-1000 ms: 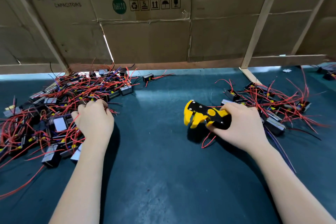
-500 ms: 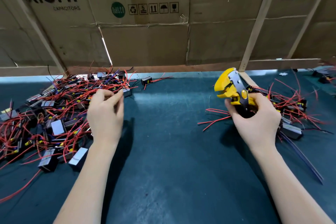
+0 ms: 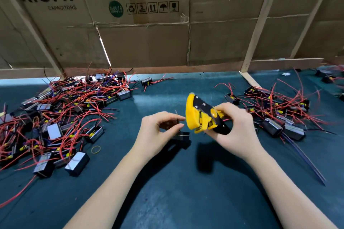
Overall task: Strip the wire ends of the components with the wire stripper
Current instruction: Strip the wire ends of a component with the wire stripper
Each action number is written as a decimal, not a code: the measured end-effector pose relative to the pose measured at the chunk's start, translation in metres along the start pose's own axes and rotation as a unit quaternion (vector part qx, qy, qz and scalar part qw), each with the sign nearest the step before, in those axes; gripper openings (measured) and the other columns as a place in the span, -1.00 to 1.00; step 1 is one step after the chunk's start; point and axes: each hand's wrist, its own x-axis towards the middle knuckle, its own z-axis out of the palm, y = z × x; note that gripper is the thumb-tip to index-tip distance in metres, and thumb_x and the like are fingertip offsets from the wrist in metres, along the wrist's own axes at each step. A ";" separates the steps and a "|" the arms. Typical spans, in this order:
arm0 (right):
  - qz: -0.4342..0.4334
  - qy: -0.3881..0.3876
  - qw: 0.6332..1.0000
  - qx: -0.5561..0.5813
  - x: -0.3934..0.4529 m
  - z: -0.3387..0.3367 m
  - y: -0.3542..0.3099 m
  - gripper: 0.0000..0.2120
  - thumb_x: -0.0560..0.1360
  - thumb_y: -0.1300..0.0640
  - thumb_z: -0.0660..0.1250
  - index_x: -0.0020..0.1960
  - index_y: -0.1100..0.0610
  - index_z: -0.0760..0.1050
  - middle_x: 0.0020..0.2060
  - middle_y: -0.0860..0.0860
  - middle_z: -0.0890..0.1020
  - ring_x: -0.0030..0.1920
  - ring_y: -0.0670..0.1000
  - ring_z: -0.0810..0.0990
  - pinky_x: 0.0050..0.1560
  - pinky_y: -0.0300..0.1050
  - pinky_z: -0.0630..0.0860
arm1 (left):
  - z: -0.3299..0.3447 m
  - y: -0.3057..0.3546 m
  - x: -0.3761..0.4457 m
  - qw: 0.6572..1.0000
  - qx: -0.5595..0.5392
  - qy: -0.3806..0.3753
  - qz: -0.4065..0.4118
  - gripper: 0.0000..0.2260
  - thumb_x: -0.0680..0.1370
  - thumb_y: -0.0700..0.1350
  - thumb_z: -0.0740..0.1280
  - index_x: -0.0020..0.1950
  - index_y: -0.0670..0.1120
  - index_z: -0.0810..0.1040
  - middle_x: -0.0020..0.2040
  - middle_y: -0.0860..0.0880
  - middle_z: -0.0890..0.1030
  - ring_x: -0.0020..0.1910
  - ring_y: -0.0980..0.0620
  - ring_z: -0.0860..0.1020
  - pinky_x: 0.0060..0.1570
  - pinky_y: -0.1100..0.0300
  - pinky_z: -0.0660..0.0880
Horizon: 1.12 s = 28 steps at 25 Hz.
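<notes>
At the middle of the dark green mat [image 3: 167, 182], my left hand [image 3: 158, 130] pinches the wires of a small black component [image 3: 184, 136], which hangs just below my fingers. One thin wire end [image 3: 176, 113] sticks up above my fingertips. My right hand [image 3: 238, 128] grips the handles of the yellow and black wire stripper [image 3: 200, 115]. Its jaws point left and sit close to that wire end. Whether the wire is between the jaws is blurred.
A big pile of black components with red wires [image 3: 61, 113] covers the left of the mat, and a smaller pile [image 3: 279, 111] lies to the right. A yellow rubber band [image 3: 95, 149] lies near the left pile. A cardboard wall [image 3: 149, 42] closes the back.
My left hand has come from the left pile to the middle with a component. My right hand has brought the stripper left and down to meet it.
</notes>
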 end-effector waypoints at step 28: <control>0.209 0.036 0.977 -0.033 0.003 -0.003 0.016 -0.76 0.30 -0.21 0.49 -0.25 -0.10 0.52 -0.33 -0.19 0.60 -0.22 -0.16 0.56 -0.19 -0.32 0.37 | 0.000 0.000 0.000 0.980 0.095 -0.011 -0.173 -0.76 0.37 0.13 0.54 -0.25 0.00 0.60 -0.33 0.08 0.62 -0.43 0.16 0.44 -0.24 0.23 0.45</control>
